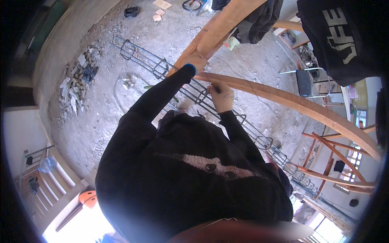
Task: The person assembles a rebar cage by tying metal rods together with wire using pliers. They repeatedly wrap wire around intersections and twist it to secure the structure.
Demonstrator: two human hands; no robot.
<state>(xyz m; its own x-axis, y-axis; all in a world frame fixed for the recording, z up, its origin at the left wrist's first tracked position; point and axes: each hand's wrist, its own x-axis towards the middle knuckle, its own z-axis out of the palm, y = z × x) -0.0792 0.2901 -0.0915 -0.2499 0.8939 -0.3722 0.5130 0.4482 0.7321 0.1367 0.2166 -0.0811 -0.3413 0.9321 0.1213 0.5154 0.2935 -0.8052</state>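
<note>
A long steel rebar cage [158, 66] with square stirrups slants in front of me, from far left to near right, beside wooden beams. My left hand [197, 63], in a pale glove with a blue cuff, is at the cage where the beams meet. Its fingers blend into the wood, so their grip is unclear. My right hand [223, 97], also in a pale glove, is just beyond the bars, its fingers curled and pinched beside a stirrup [201, 96]. Whatever lies between those fingertips is too small to make out.
One wooden beam [291, 101] curves to the right; another [227, 24] rises away from me. Dark clothing [332, 36] hangs at upper right, near a folding chair [304, 83]. Rubble [77, 83] is piled on the rough floor at left. Crossed timbers [336, 156] stand at right.
</note>
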